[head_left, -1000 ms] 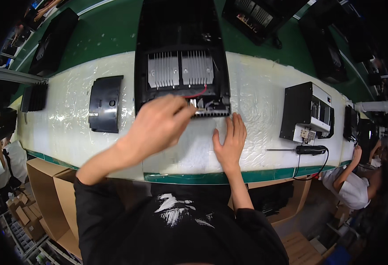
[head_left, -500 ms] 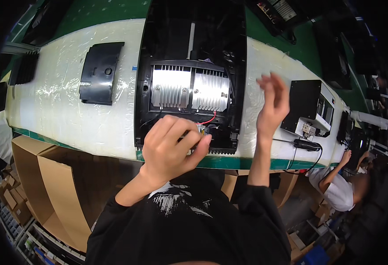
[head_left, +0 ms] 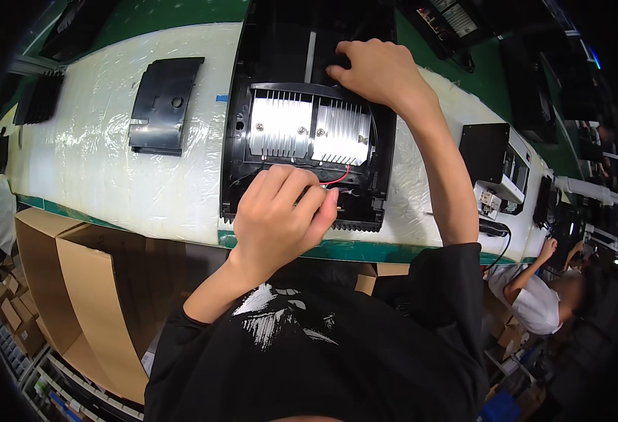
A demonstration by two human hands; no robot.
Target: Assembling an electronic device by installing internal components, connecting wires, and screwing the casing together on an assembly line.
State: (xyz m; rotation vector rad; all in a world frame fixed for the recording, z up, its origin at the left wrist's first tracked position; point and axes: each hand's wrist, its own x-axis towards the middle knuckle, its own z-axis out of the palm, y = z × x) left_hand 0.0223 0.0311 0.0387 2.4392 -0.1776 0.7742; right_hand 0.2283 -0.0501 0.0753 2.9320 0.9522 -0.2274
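Observation:
A long black housing lies in front of me, with two silver finned heat sinks side by side in it. A red wire curves below the right heat sink. My left hand is over the housing's near end, fingers curled in and thumb close to them; whatever they grip is hidden beneath. My right hand reaches over the housing's far right part, beyond the heat sinks. Its thumb and forefinger are apart with no object visible between them; the other fingers are partly hidden. A pale rod runs along the housing's far part.
On the film-covered bench lies a curved black cover at left. To the right stands a black-and-white device, with a black corded tool nearby. An open cardboard box is below the bench edge. Another person works at far right.
My right hand has swung from above the bench at right, up and left over the housing's far part. My left hand stays at the near end. The view has shifted slightly.

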